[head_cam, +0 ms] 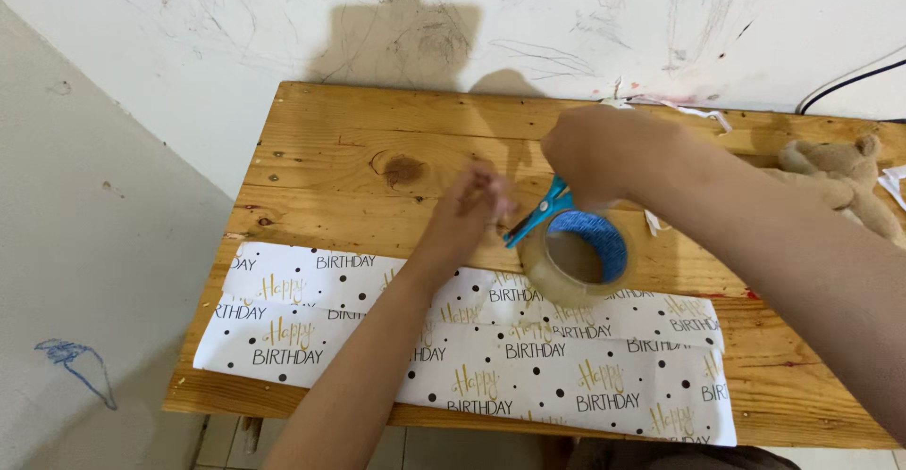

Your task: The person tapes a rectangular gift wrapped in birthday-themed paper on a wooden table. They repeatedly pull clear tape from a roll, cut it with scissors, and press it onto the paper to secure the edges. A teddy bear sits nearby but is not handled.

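My right hand is closed around blue-handled scissors, whose blades point down-left toward my left hand. A roll of clear packing tape with a blue inner core hangs just under my right hand, above the paper. My left hand is pinched shut near the scissor tips; what it pinches is too blurred to make out, possibly a strip of tape. Below both hands lies a white wrapping-paper sheet with black dots and gold and black lettering, folded over along the middle of the wooden table.
A tan teddy bear lies at the table's right edge. Scraps of white paper sit at the back right by the scribbled white wall. A black cable runs along the wall. The table's left edge drops to the floor.
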